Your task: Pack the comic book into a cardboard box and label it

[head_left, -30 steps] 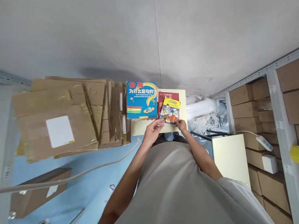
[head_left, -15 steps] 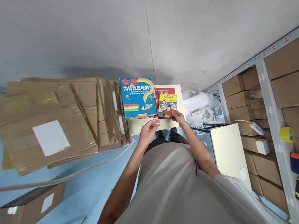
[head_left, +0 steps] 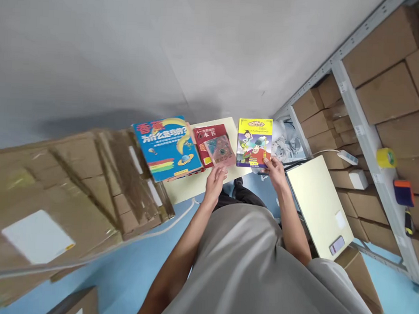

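Observation:
In my right hand is a thin yellow-and-purple picture book, gripped by its lower right corner and held beyond the right edge of the pale table. My left hand has its fingers closed at the lower edge of a pinkish book. That book overlaps a dark red book on the table. To the left lies a large blue book with a banana and a planet on its cover, on top of other books whose edges show beneath it.
Flattened cardboard boxes stand stacked on the left. At right are a cream cabinet top with a phone, and a metal rack of cartons with yellow tape. A pale cable runs past the table's front.
My right hand has moved the yellow-and-purple book right, uncovering the pinkish book. My left hand has come to that book's lower edge. The view has turned to the right.

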### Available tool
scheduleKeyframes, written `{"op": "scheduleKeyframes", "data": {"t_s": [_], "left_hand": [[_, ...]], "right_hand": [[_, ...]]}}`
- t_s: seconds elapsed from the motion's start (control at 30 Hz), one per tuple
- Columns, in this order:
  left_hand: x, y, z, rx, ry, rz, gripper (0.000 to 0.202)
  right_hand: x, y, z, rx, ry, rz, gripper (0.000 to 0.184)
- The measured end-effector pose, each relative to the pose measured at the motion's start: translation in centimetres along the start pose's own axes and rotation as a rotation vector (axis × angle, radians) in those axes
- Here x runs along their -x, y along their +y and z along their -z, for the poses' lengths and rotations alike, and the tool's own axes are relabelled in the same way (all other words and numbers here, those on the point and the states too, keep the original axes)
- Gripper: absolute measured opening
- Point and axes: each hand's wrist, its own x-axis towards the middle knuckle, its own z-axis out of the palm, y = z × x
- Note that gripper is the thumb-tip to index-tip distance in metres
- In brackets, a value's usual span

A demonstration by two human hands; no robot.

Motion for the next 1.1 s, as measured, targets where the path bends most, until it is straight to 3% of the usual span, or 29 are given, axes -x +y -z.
{"op": "scheduleKeyframes", "data": {"t_s": [0.23, 0.37, 0.47, 0.67, 0.9, 1.0, 1.1], "left_hand": [[0.8, -1.4, -9.4, -0.016, -0.352, 0.106, 0.065], [2.0, -2.9, -14.1, -0.023, -0.506, 0.263, 0.069], [2.8, -4.0, -17.7, -0.094, -0.604, 0.305, 0.071], [4.8, -7.3, -27.4, -0.182, -0.706, 0.21, 0.068], [9.9, -13.6, -39.8, -0.265, -0.769, 0.214, 0.072], [11.7, -15.6, -43.5, -0.259, -0.829, 0.25, 0.07], [12.6, -16.7, -46.0, -0.26, -0.902, 0.323, 0.062]], "right_hand": [[9.5, 3.4, 5.2, -0.089, 0.229, -0.121, 0.069], [13.2, 5.1, 8.4, -0.183, 0.346, -0.128, 0.069], [15.2, 6.2, 11.6, -0.255, 0.415, -0.102, 0.069], [16.9, 8.6, 21.2, -0.357, 0.435, -0.035, 0.07], [17.6, 11.1, 34.6, -0.4, 0.655, 0.051, 0.074], [18.5, 11.9, 38.4, -0.396, 0.701, 0.073, 0.073], [19.3, 12.4, 40.3, -0.409, 0.738, 0.1, 0.069]]}}
